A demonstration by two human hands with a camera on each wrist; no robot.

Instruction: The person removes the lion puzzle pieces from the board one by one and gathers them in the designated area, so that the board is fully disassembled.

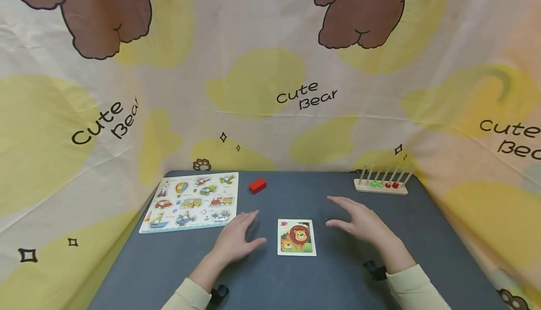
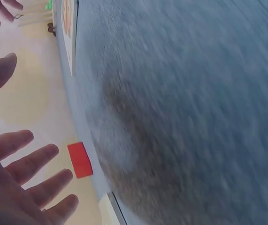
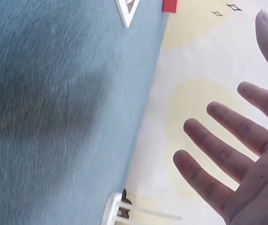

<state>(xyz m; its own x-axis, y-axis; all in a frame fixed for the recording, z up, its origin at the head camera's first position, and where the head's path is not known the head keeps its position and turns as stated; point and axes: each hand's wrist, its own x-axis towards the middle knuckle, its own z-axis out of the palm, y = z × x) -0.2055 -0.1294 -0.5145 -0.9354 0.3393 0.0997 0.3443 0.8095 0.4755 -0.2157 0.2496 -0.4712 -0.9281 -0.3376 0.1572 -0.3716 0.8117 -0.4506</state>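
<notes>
A small white-framed lion picture [image 1: 297, 238] lies flat on the dark table between the two hands. To its left, my left hand [image 1: 236, 238] hovers with fingers extended and thumb spread, holding nothing. On the other side, my right hand [image 1: 359, 220] is held the same way, fingers apart and touching nothing. Beyond the left fingertips sits a red block [image 1: 258, 186], also visible as a red block [image 2: 80, 160] in the left wrist view. Both palms show bare in the wrist views.
A vehicle puzzle board [image 1: 192, 202] lies at the back left, close to the left hand. At the back right stands a pegged wooden rack [image 1: 380, 187] with green and red beads. A printed cloth [image 1: 262, 127] hangs behind the table [image 1: 287, 286].
</notes>
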